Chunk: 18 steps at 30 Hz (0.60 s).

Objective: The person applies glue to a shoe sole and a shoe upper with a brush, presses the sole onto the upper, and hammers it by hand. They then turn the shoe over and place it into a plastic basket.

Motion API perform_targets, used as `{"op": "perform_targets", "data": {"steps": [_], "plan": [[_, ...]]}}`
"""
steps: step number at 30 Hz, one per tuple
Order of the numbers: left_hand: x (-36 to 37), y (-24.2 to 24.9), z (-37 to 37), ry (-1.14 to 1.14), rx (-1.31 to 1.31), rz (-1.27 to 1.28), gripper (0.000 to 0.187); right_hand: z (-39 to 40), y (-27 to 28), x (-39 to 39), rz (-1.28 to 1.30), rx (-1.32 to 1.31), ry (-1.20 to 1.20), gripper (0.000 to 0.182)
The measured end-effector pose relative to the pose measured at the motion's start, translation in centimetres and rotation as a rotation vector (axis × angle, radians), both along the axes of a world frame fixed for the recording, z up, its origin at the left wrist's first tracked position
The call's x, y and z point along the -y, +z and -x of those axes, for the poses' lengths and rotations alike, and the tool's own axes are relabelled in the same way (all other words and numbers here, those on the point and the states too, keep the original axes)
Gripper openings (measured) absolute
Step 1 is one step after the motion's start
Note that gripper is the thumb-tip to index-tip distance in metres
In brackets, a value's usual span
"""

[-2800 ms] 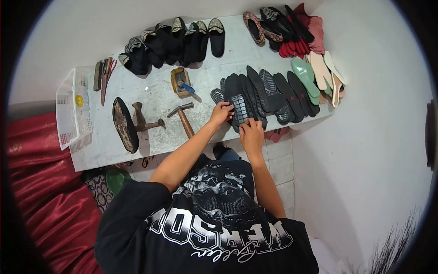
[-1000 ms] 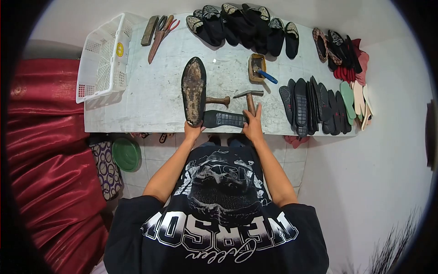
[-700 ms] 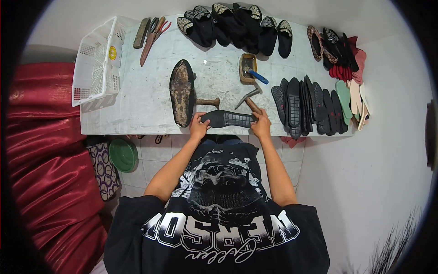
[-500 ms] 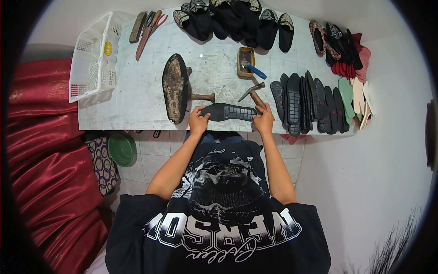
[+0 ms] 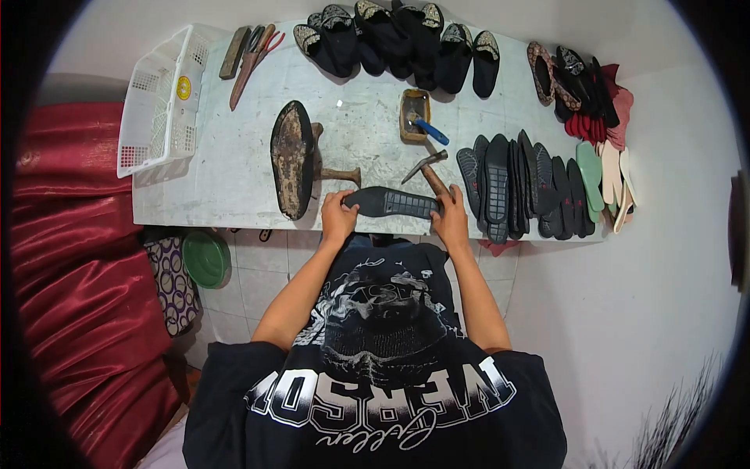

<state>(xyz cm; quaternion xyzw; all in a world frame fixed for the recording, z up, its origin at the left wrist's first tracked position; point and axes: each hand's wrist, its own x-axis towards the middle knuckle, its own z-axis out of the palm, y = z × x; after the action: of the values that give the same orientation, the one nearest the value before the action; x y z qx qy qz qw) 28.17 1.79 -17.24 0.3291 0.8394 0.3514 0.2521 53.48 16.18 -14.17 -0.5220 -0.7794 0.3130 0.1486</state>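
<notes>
A black shoe sole (image 5: 391, 203) lies crosswise between my hands near the table's front edge, its ridged tread panel facing up. My left hand (image 5: 338, 219) grips its left end, thumb on top. At the opposite end, my right hand (image 5: 451, 219) pinches the sole with closed fingers. Just beyond the right hand lies a hammer (image 5: 432, 176), its wooden handle reaching to the fingers. To the left stands a shoe (image 5: 291, 160) with its worn, brown-patched bottom turned up, over a stand (image 5: 340, 175) that is partly hidden.
Several black soles (image 5: 500, 180) stand in a row at the right, beside green and cream insoles (image 5: 601, 180). A glue tub (image 5: 414, 115) holds a blue-handled brush (image 5: 432, 131). Black slippers (image 5: 383, 39) line the back. A white basket (image 5: 164, 102) and cutting tools (image 5: 251, 62) occupy the left.
The table and everything on it sit slightly lower in view, as the camera has tilted. Both hands still hold the sole, with little visible movement.
</notes>
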Motion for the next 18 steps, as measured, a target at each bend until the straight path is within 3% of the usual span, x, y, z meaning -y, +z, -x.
{"op": "perform_targets", "data": {"steps": [2,3,7,9,12,14,15,18], "plan": [[0.1,0.5,-0.1,-0.059,-0.109,0.032,0.044,0.3,0.9,-0.9,0.051,0.028,0.022,0.042],[0.3,0.1,-0.2,-0.076,-0.295,-0.084,0.035,0.4,-0.2,-1.9,-0.032,-0.05,0.011,0.046],[0.1,1.6,-1.0,0.022,-0.278,-0.042,0.025,3.5,2.9,-5.8,0.115,-0.239,-0.211,0.06],[0.0,3.3,-1.3,-0.242,0.021,-0.061,0.015,4.8,2.8,-7.7,0.152,-0.315,-0.183,0.064],[-3.2,6.8,-1.6,-0.36,-0.011,-0.226,0.012,6.9,1.4,-10.6,0.21,-0.443,-0.16,0.063],[-6.2,7.5,-1.0,-0.389,-0.009,-0.213,0.02,8.4,1.9,-11.9,0.177,-0.367,-0.061,0.051],[-8.0,8.0,-0.8,-0.439,-0.081,-0.271,0.03,9.2,0.9,-12.5,0.051,-0.469,-0.029,0.038],[-11.8,8.0,-0.7,-0.528,-0.148,-0.274,0.052,10.7,1.5,-14.6,0.01,-0.378,0.03,0.033]]}}
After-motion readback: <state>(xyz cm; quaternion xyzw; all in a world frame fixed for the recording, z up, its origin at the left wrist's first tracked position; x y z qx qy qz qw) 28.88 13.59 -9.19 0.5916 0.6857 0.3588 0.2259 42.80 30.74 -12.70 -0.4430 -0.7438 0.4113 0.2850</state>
